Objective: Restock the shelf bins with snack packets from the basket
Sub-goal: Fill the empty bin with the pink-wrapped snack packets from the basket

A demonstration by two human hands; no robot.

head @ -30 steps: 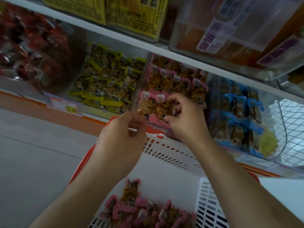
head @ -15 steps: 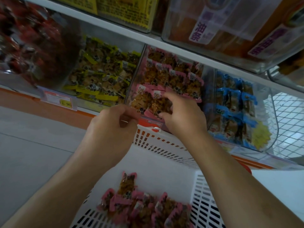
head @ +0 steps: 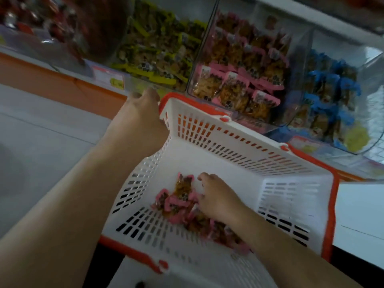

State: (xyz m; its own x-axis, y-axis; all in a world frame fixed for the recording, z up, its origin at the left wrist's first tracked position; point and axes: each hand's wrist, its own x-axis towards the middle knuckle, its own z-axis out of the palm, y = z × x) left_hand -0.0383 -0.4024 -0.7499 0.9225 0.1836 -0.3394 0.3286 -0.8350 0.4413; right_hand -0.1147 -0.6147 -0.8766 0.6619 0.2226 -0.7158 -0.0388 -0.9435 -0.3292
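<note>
A white plastic basket (head: 239,142) with an orange rim tilts below the shelf. A small heap of pink-edged snack packets (head: 176,202) lies on its floor. My right hand (head: 216,196) is down inside the basket, its fingers curled over the heap and touching the packets. My left hand (head: 139,119) grips the basket's far left corner, at the orange rim. Straight above the basket stands a clear shelf bin (head: 245,65) filled with the same pink packets.
Left of the pink bin are a bin of yellow-green packets (head: 158,48) and one of red packets (head: 52,23). A bin of blue packets (head: 330,90) stands to the right. Price tags (head: 108,77) hang on the shelf edge. Grey floor (head: 31,142) lies at left.
My right hand left the pink bin and dropped into the basket onto the packets. My left hand moved from beside the bin front to the basket's corner. The camera tipped downward.
</note>
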